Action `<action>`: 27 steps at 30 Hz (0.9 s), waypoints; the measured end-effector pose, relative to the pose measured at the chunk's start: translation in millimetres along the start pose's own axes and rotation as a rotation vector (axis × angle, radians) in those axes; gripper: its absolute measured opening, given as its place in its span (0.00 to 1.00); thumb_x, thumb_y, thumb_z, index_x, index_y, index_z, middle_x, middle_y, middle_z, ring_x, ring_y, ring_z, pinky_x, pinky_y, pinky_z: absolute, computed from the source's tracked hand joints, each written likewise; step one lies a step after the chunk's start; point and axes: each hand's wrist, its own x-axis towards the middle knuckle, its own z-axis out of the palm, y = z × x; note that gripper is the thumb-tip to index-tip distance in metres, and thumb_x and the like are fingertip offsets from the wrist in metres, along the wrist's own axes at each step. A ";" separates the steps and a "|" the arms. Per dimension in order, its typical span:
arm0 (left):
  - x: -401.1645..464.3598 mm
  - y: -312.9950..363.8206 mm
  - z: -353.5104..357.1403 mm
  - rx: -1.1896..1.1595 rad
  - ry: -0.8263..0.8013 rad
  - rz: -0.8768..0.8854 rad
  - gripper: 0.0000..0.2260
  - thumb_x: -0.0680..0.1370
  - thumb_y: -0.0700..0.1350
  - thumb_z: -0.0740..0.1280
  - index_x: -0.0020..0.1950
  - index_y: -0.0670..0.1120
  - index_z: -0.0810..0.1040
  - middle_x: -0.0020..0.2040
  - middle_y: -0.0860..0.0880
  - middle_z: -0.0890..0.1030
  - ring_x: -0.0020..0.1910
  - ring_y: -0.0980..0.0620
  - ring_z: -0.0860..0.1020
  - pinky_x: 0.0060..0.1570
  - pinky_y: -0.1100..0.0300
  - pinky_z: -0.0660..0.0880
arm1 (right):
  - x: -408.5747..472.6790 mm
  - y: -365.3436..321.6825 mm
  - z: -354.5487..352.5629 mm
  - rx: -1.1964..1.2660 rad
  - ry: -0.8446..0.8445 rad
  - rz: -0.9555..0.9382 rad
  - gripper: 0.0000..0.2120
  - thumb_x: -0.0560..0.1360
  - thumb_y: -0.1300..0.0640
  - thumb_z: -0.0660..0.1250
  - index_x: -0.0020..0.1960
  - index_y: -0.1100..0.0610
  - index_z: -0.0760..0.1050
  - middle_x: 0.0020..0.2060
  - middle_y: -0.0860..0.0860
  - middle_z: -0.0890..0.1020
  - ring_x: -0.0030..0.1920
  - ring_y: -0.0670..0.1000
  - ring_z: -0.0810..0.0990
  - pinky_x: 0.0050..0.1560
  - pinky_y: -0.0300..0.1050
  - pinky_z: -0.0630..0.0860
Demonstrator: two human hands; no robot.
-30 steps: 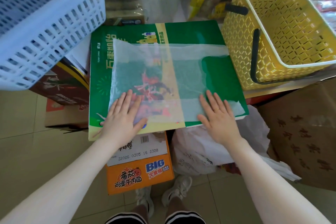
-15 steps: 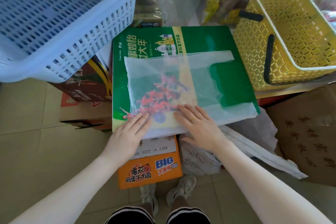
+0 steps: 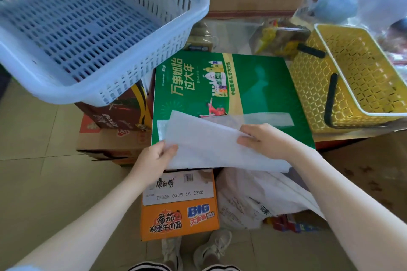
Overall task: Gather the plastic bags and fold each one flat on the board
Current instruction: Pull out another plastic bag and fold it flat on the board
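Plastic bag (image 3: 211, 145), white and translucent, lies along the near edge of the green board (image 3: 259, 86), at six o'clock from the board's middle. Head view: my left hand (image 3: 154, 158) pinches the bag's near-left corner between thumb and fingers, and my right hand (image 3: 259, 138) pinches the raised flap toward three o'clock; a handle strip (image 3: 267, 119) lies flat beyond it. I judge a lengthwise fold is in hand, the flap partly lifted and not yet pressed. Next I would lay that flap down with edges matched, then smooth it flat. More bags (image 3: 253, 200) wait below, at five o'clock, beside the orange carton (image 3: 179, 220).
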 end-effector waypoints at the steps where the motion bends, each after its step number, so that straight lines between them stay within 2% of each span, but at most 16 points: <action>1: 1.5 0.9 1.1 -0.047 0.048 -0.010 0.13 0.78 0.52 0.60 0.42 0.44 0.75 0.38 0.47 0.78 0.38 0.52 0.75 0.39 0.60 0.68 | 9.8 1.2 -2.7 -0.040 -0.001 -0.004 0.14 0.80 0.50 0.57 0.37 0.54 0.64 0.32 0.50 0.71 0.38 0.56 0.71 0.39 0.48 0.66; 3: 3.3 -0.3 4.0 -0.086 0.151 -0.021 0.18 0.78 0.52 0.60 0.39 0.38 0.75 0.36 0.46 0.76 0.36 0.59 0.74 0.39 0.67 0.66 | 31.5 3.3 -2.3 -0.169 0.002 -0.047 0.13 0.80 0.50 0.55 0.47 0.57 0.72 0.45 0.53 0.76 0.49 0.57 0.74 0.49 0.50 0.70; 4: 3.7 -1.2 5.5 -0.096 0.196 -0.025 0.18 0.78 0.51 0.61 0.36 0.39 0.74 0.36 0.51 0.73 0.35 0.66 0.72 0.38 0.73 0.65 | 42.2 3.3 0.0 -0.266 -0.004 -0.072 0.15 0.80 0.50 0.54 0.54 0.58 0.73 0.55 0.53 0.76 0.57 0.57 0.73 0.56 0.50 0.69; 5: 3.6 0.4 6.0 -0.094 0.226 -0.021 0.17 0.78 0.49 0.62 0.33 0.40 0.74 0.39 0.56 0.73 0.37 0.70 0.71 0.38 0.77 0.64 | 51.9 2.5 2.9 -0.357 -0.018 -0.088 0.17 0.81 0.49 0.52 0.61 0.57 0.73 0.63 0.52 0.72 0.63 0.56 0.70 0.62 0.50 0.66; 7: 6.7 0.6 7.0 -0.072 0.226 0.018 0.15 0.77 0.46 0.65 0.31 0.46 0.77 0.47 0.62 0.74 0.45 0.71 0.72 0.40 0.78 0.65 | 68.2 -0.2 9.7 -0.461 -0.027 -0.108 0.19 0.81 0.49 0.50 0.67 0.55 0.69 0.70 0.50 0.66 0.68 0.54 0.66 0.66 0.49 0.61; 9: 13.9 1.6 3.9 -0.124 0.211 0.029 0.15 0.75 0.51 0.66 0.31 0.45 0.78 0.51 0.63 0.75 0.49 0.66 0.74 0.44 0.75 0.68 | 78.6 -3.4 14.8 -0.477 0.010 -0.106 0.20 0.81 0.49 0.49 0.68 0.56 0.68 0.69 0.52 0.65 0.64 0.56 0.69 0.64 0.50 0.63; 11: 25.1 1.1 -1.0 -0.204 0.257 -0.007 0.26 0.72 0.60 0.62 0.33 0.36 0.73 0.45 0.54 0.77 0.45 0.57 0.75 0.46 0.62 0.68 | 85.6 -4.5 18.2 -0.443 0.071 -0.093 0.19 0.81 0.50 0.50 0.65 0.58 0.70 0.66 0.54 0.68 0.60 0.57 0.72 0.59 0.51 0.68; 13: 32.2 4.0 -6.2 -0.161 0.353 -0.025 0.25 0.76 0.56 0.62 0.33 0.34 0.66 0.32 0.46 0.69 0.32 0.51 0.67 0.35 0.57 0.61 | 90.2 -5.3 21.6 -0.367 0.115 -0.072 0.17 0.81 0.50 0.51 0.62 0.59 0.71 0.61 0.55 0.73 0.58 0.58 0.74 0.54 0.50 0.70; 15: 34.2 3.8 -7.4 -0.029 0.433 -0.027 0.17 0.77 0.48 0.64 0.37 0.37 0.67 0.30 0.45 0.67 0.29 0.51 0.65 0.31 0.57 0.60 | 94.2 -7.1 25.4 -0.280 0.146 -0.051 0.16 0.81 0.50 0.53 0.61 0.59 0.70 0.56 0.55 0.77 0.54 0.59 0.76 0.45 0.49 0.70; 17: 29.4 7.0 -7.0 0.123 0.448 -0.053 0.09 0.75 0.43 0.67 0.47 0.42 0.68 0.35 0.46 0.73 0.33 0.50 0.71 0.32 0.57 0.68 | 98.2 -8.5 27.9 -0.243 0.174 -0.022 0.15 0.81 0.50 0.54 0.59 0.59 0.71 0.53 0.55 0.78 0.51 0.59 0.77 0.39 0.46 0.66; 19: 27.3 4.3 -1.6 0.392 0.472 0.006 0.18 0.70 0.39 0.70 0.57 0.42 0.68 0.48 0.43 0.76 0.45 0.44 0.75 0.41 0.50 0.74 | 102.2 -9.3 29.7 -0.245 0.189 0.019 0.15 0.80 0.49 0.55 0.57 0.58 0.72 0.50 0.54 0.79 0.49 0.58 0.77 0.36 0.45 0.64; 20: 29.7 3.8 2.7 0.538 0.469 0.067 0.20 0.68 0.37 0.71 0.59 0.40 0.70 0.54 0.41 0.76 0.50 0.41 0.74 0.47 0.47 0.73 | 103.9 -10.1 30.2 -0.242 0.195 0.041 0.15 0.80 0.48 0.55 0.56 0.58 0.72 0.49 0.54 0.79 0.48 0.58 0.77 0.36 0.44 0.64; 22: 37.7 7.1 13.8 0.752 0.417 0.196 0.14 0.69 0.36 0.69 0.54 0.38 0.75 0.61 0.37 0.73 0.58 0.37 0.72 0.57 0.43 0.69 | 105.8 -11.9 30.9 -0.228 0.202 0.072 0.14 0.80 0.49 0.55 0.55 0.58 0.73 0.47 0.55 0.80 0.47 0.58 0.77 0.35 0.44 0.64; 23: 42.4 10.4 20.2 0.797 0.367 0.239 0.10 0.72 0.39 0.66 0.52 0.38 0.77 0.63 0.37 0.73 0.61 0.37 0.71 0.61 0.43 0.67 | 106.6 -12.5 31.4 -0.219 0.202 0.079 0.14 0.80 0.50 0.55 0.55 0.58 0.73 0.47 0.56 0.80 0.47 0.58 0.77 0.35 0.44 0.63; 24: 47.4 13.2 26.8 0.814 0.303 0.245 0.12 0.74 0.44 0.61 0.51 0.39 0.78 0.63 0.37 0.73 0.62 0.37 0.71 0.63 0.44 0.65 | 107.1 -13.1 31.5 -0.207 0.203 0.083 0.14 0.80 0.51 0.54 0.56 0.59 0.73 0.48 0.57 0.80 0.47 0.58 0.77 0.36 0.44 0.63; 27: 59.1 12.9 40.0 0.857 0.164 0.198 0.25 0.75 0.54 0.51 0.61 0.40 0.75 0.67 0.37 0.71 0.66 0.38 0.70 0.66 0.43 0.62 | 108.4 -11.4 28.5 -0.161 0.211 0.101 0.14 0.80 0.53 0.53 0.52 0.60 0.73 0.47 0.59 0.80 0.47 0.60 0.76 0.38 0.46 0.64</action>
